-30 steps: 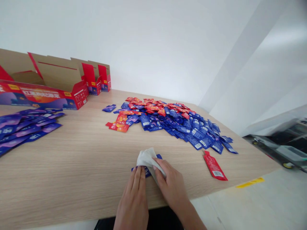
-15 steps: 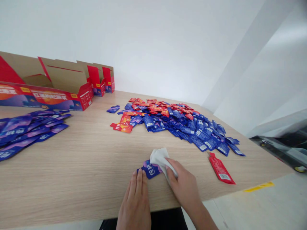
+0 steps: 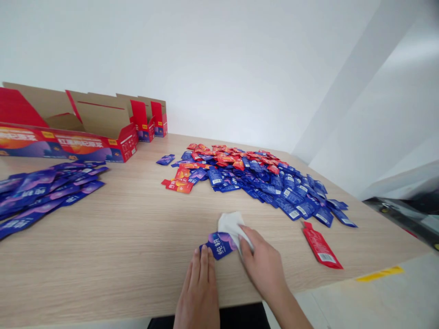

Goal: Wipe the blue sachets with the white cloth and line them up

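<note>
A blue and purple sachet with white lettering lies flat on the table near its front edge. My left hand rests flat with its fingers stretched out, the fingertips pressing on the sachet's narrow left end. In my right hand is a bunched white cloth, pinched between thumb and fingers. The cloth lies against the sachet's upper right side and covers part of it. Further right, a red sachet lies by itself with its barcode side up.
Behind the hands spreads a heap of blue and red sachets. To the left lies a pile of blue sachets. Open red and blue cartons stand at the back left by the wall. Yellow tape marks the floor at right.
The camera view has shifted slightly, so everything sits a little lower and further right. My left hand still presses the sachet's end, and the cloth in my right hand has barely moved against it.
</note>
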`<action>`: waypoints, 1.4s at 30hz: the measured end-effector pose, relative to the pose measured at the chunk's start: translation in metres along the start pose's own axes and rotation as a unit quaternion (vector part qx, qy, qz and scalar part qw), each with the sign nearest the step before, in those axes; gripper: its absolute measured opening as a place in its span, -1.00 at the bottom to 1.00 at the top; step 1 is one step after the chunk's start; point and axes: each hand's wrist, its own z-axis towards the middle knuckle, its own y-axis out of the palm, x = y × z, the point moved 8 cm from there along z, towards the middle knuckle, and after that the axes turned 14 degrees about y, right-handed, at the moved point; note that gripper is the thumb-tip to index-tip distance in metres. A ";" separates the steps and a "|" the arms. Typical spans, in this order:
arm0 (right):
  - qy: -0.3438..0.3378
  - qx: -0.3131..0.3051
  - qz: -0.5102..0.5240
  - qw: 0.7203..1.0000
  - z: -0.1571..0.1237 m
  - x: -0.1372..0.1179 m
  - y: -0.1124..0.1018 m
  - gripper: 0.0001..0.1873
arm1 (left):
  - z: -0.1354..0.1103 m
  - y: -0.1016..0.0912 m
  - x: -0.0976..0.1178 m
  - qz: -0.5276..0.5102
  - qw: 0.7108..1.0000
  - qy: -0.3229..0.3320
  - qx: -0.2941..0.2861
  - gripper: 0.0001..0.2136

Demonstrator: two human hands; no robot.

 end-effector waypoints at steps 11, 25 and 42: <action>-0.112 -0.081 0.057 0.989 -0.031 -0.042 0.019 -0.59 | 0.002 0.005 0.002 0.030 0.999 0.013 0.001 -0.49; -0.129 -0.060 0.049 0.989 -0.027 -0.042 0.015 -0.59 | 0.003 0.004 0.006 0.056 0.998 0.029 -0.017 -0.48; 0.033 -0.003 0.013 0.999 -0.002 0.009 -0.004 -0.59 | 0.005 -0.001 0.000 -0.005 0.999 -0.050 0.020 -0.46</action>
